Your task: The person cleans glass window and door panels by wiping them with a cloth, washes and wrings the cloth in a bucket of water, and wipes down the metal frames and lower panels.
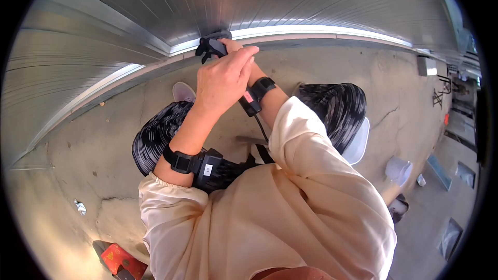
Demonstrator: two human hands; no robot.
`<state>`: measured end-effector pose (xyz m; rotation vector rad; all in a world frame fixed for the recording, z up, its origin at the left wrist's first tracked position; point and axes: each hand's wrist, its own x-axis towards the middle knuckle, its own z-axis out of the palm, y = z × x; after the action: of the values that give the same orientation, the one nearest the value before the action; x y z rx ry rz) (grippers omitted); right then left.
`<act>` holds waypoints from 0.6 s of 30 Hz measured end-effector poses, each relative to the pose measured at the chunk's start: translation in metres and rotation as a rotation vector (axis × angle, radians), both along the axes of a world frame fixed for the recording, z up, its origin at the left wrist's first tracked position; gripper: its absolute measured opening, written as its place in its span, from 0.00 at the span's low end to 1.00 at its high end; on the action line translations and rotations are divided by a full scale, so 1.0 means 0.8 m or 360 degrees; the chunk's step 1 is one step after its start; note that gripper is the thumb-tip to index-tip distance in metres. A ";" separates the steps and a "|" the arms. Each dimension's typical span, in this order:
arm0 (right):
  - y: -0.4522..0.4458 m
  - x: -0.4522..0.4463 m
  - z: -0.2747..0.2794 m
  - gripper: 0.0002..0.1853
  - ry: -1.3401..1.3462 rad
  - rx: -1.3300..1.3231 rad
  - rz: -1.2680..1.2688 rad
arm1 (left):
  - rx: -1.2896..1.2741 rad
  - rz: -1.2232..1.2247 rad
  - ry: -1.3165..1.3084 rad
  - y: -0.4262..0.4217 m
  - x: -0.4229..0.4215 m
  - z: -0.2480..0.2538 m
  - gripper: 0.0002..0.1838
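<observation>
My left hand (224, 80) is raised in front of the metal panel, back of the hand toward me. Its index finger and thumb stretch out to the right, while the other fingers are mostly hidden. Partly behind it, my right hand (232, 45) is closed on a dark grey and black cloth-like bundle (211, 47) close to the foot of the panel. The bundle's exact kind is unclear. Black straps with small devices sit on my left forearm (182, 162) and my right wrist (265, 86).
Ribbed metal panels (321, 2) rise in front, above a pale ledge (321, 32). My patterned knees (337, 106) flank the cracked concrete floor (384, 83). A red box-like item (123, 260) lies lower left, with crumpled white litter (80, 207) nearby. A white bucket (398, 170) stands right.
</observation>
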<state>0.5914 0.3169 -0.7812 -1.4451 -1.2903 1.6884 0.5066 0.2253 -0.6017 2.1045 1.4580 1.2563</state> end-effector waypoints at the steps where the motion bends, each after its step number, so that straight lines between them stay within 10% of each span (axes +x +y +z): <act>1: 0.009 0.021 0.001 0.14 0.0236 -0.0248 -0.0269 | -0.0011 0.0015 0.0024 -0.004 -0.002 0.005 0.09; 3: 0.048 0.066 -0.055 0.09 0.0943 -0.0874 -0.1017 | -0.0043 0.0022 0.0057 -0.003 -0.001 0.006 0.09; 5: 0.052 0.120 -0.017 0.07 0.0660 -0.0743 -0.1229 | -0.0055 0.0056 0.0031 -0.002 0.002 0.008 0.09; 18: 0.063 0.281 -0.004 0.11 0.0720 -0.0316 -0.1565 | -0.0281 0.0267 0.0097 0.018 0.011 -0.008 0.10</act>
<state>0.8166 0.3672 -0.7848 -1.3421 -0.0900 1.3211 0.5152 0.2400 -0.6078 1.9557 1.7346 1.0818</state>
